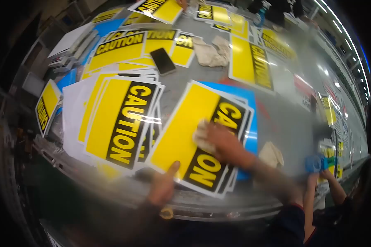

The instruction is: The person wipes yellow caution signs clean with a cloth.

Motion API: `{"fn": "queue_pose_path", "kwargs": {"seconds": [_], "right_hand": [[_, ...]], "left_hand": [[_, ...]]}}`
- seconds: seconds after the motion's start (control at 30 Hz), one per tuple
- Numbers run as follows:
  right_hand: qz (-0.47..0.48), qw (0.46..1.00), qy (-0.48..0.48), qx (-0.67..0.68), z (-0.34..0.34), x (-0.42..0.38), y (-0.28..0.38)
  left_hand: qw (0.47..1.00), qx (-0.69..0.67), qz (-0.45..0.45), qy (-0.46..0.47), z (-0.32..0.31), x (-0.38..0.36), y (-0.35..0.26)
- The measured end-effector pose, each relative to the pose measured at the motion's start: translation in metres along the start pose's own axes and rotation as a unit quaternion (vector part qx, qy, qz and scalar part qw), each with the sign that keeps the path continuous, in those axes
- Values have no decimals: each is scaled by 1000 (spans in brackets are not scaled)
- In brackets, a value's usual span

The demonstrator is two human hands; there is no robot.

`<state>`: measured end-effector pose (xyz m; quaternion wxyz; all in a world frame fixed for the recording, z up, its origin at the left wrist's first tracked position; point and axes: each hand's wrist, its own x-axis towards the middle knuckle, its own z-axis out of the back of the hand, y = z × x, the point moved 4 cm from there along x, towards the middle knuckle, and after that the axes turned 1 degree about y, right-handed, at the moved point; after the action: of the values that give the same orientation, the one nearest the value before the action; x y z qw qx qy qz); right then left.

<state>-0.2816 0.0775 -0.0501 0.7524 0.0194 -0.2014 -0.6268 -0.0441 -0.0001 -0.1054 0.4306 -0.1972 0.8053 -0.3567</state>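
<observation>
- where's the sign [183, 127]?
- atop a stack [230, 178]; right hand [226, 143] grips a cloth [202, 139] against it. left hand [163, 187] has its thumb on the edge, grip unclear.
- the bottle [261, 17]?
- far side, contents unclear.

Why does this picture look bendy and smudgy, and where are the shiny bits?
In the head view, the table curves and the corners go black, probably from a wide lens; in that head view, the right hand and left hand look blurry; also in the head view, lamps gleam at upper right.
</observation>
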Motion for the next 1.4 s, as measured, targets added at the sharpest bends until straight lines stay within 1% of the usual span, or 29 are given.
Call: {"fn": "queue_pose_path", "kwargs": {"seconds": [0.03,0.07,0.13,0.27,0.3,0.37,0.43,0.47,0.5,0.53,0.57,0.67,0.7,0.73,0.77,0.8,0.83,0.87,0.9,0.97,1.0,1.03,1.1,1.17,1.2,1.3,1.33,1.37,1.4], "right_hand": [[-67,994,-11,-80,18,7,-28],[-87,990,-45,-96,14,-1,-72],[-204,973,-80,-73,28,2,-115],[-207,970,-108,-65,22,0,-107],[-185,974,-105,-74,19,1,-96],[-69,994,-76,-37,12,7,-54],[-69,995,-31,66,9,17,-27],[-70,995,-21,61,14,19,-37],[-38,998,-30,-36,12,21,-60],[-120,990,-63,-27,18,24,-89],[-200,975,-94,-19,22,23,-107],[-181,976,-120,-10,17,30,-105],[-182,978,-93,33,12,29,-88],[-118,990,-69,17,6,28,-57],[-19,998,-59,-17,-9,21,-25],[-4,999,-31,37,-11,18,11],[-34,989,0,146,-8,11,45],[-17,985,2,169,-9,2,67],[-26,985,24,171,-12,-8,77],[47,986,61,149,-3,-13,59],[30,995,7,98,5,-9,43],[-56,997,19,50,14,-7,20],[-129,991,7,44,26,-2,-12],[-137,988,17,68,30,3,-2],[-104,993,18,54,23,3,11],[20,985,57,160,-1,-5,66],[38,975,79,204,-2,-8,87],[49,968,80,234,0,-10,101],[94,966,78,230,-1,-14,101]], "left_hand": [[999,18,29,-15,0,0,-3],[997,36,56,-30,-1,-1,-4],[998,30,48,-20,-4,-1,-6],[999,45,3,-20,-4,-1,-3],[999,37,4,-14,-6,-2,0],[1000,22,-7,-14,-6,-1,0],[999,27,6,-25,-3,1,0],[999,32,28,-31,-5,1,-3],[997,37,53,-35,-5,-2,-2],[999,16,23,-18,-5,0,1],[1000,13,24,-12,-6,-1,2],[1000,11,23,-13,-10,-3,-3],[999,17,25,-24,-12,-7,-7],[999,23,27,-33,-14,-8,-8],[999,2,23,-25,-14,-6,-8],[1000,-17,19,-17,-14,-4,-5],[999,-34,17,-9,-12,-2,-3],[999,-38,20,-7,-9,-1,1],[999,-43,20,-4,-7,1,4],[998,-45,31,-8,-7,2,3],[998,-40,42,-14,-9,1,0],[998,-44,39,-12,-12,-2,-1],[998,-62,15,-1,-18,-5,-5],[996,-85,-9,7,-21,-4,-7],[996,-89,-7,6,-19,-3,-6],[993,-113,-20,17,-15,-1,-4],[992,-121,-20,26,-15,-1,0],[995,-94,-14,13,-12,0,3],[998,-65,-6,4,-7,3,6]]}}
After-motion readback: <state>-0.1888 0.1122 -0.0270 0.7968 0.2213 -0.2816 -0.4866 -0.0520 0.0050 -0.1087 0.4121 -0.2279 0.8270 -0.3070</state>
